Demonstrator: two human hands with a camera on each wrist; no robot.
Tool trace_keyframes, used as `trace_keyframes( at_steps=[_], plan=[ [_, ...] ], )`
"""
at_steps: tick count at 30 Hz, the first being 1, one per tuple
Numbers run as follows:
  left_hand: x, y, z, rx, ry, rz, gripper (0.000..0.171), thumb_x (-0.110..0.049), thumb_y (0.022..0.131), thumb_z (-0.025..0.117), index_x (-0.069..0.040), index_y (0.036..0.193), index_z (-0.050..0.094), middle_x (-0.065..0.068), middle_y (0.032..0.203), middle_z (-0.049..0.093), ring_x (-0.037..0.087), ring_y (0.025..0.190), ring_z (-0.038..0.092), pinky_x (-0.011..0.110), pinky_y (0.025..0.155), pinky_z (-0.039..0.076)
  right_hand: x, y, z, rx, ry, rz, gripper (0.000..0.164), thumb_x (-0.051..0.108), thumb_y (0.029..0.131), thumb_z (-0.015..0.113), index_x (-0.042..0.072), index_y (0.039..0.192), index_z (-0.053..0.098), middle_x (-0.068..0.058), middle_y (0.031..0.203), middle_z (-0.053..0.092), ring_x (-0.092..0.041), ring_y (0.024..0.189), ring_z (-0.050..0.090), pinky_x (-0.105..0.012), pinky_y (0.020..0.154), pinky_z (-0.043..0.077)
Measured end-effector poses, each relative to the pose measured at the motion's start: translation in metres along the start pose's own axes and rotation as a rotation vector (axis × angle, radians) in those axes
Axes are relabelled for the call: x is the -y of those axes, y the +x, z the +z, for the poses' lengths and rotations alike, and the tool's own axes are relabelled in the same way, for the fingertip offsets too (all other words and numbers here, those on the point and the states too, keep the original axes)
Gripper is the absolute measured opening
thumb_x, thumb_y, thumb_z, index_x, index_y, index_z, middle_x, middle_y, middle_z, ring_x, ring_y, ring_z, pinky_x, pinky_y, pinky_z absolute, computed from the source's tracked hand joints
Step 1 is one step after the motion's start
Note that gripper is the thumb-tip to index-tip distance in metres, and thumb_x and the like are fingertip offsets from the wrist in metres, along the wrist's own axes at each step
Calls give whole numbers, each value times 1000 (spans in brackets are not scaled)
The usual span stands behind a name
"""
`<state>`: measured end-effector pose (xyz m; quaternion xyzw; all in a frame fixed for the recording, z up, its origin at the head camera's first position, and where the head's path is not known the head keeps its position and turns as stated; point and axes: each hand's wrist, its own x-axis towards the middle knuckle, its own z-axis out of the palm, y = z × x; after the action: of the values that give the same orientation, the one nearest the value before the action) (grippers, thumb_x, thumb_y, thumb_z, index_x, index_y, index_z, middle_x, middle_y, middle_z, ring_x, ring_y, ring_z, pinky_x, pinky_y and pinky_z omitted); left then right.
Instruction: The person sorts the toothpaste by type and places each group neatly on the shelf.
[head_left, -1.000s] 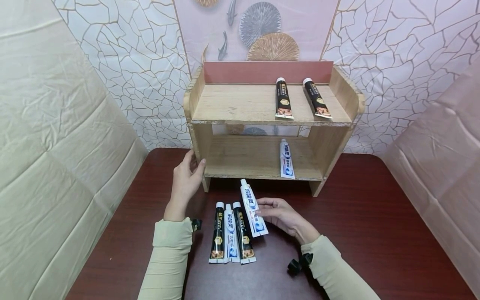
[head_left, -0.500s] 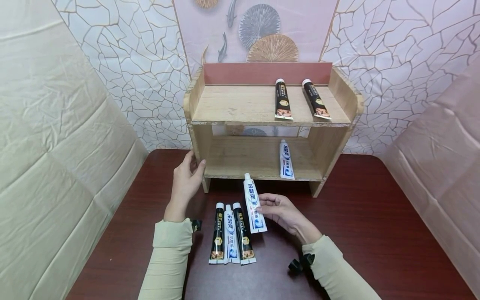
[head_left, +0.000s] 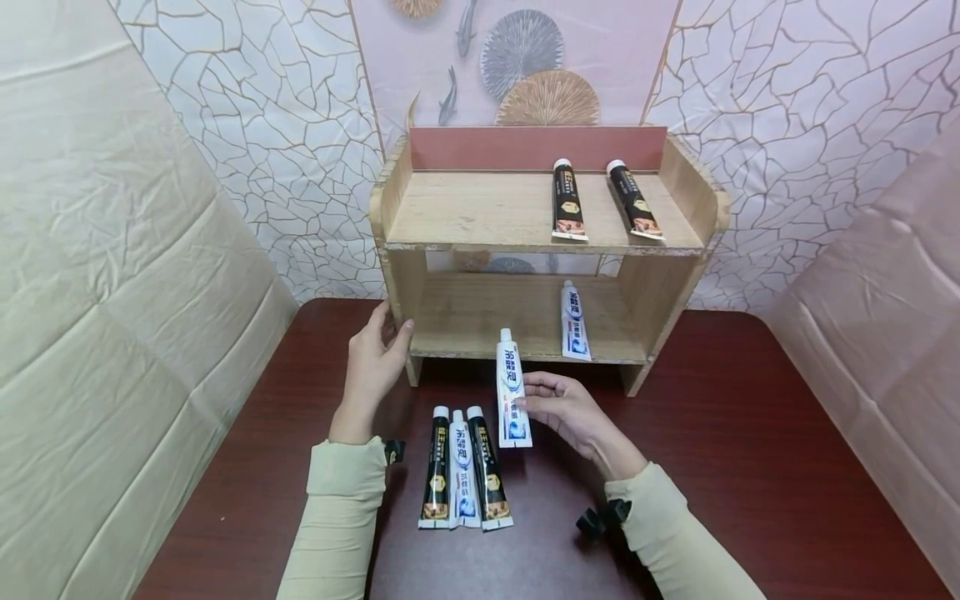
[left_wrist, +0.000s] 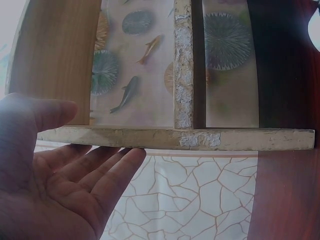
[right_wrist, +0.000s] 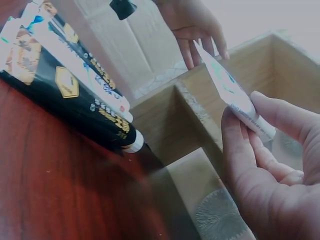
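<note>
On the dark red table (head_left: 757,450) stands a wooden shelf (head_left: 465,208), its side panel (head_left: 387,187) held by the left hand (head_left: 372,362), while the right hand (head_left: 566,412) pinches a blue-lettered tube (head_left: 512,375) in front of the lower tier (head_left: 465,312). The work looks about midway: two black tubes (head_left: 569,200) lie on top and one white tube (head_left: 575,321) below, with three tubes (head_left: 463,467) left on the table. The pinched tube is white and slim, cap (head_left: 506,335) toward the shelf, crimped end (head_left: 516,443) flat.
</note>
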<state>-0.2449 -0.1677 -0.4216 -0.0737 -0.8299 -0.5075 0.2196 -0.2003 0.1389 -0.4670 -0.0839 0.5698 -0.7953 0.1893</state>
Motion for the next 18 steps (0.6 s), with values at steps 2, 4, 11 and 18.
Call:
trace_keyframes(
  at_steps=[2, 4, 11, 18],
  plan=[
    [0, 0, 0, -2, 1, 0, 48, -22, 99, 65, -7, 143, 54, 16, 129, 65, 28, 117, 65, 33, 96, 57, 2, 1, 0, -4, 0, -8, 43, -8, 87, 70, -13, 126, 55, -13, 107, 69, -20, 96, 68, -31, 88, 60],
    [0, 0, 0, -4, 0, -1, 48, -22, 99, 65, -7, 143, 54, 16, 129, 65, 28, 117, 65, 33, 95, 57, 5, 2, -1, -8, -2, -15, 42, -8, 87, 71, -13, 126, 55, -13, 108, 69, -20, 96, 68, -31, 88, 60],
    [1, -1, 0, 3, -7, -15, 48, -23, 99, 65, -8, 144, 53, 15, 131, 64, 26, 119, 64, 32, 96, 56, 12, 5, -1, -27, -12, -14, 44, -7, 87, 71, -13, 127, 55, -13, 107, 68, -20, 96, 67, -31, 88, 60],
    [1, 0, 1, 3, -5, -7, 48, -22, 99, 65, -7, 143, 53, 16, 130, 64, 27, 119, 64, 33, 97, 56, 21, 8, -1, -47, -15, -26, 43, -8, 87, 70, -13, 127, 54, -14, 107, 67, -21, 96, 67, -31, 88, 60]
  ],
)
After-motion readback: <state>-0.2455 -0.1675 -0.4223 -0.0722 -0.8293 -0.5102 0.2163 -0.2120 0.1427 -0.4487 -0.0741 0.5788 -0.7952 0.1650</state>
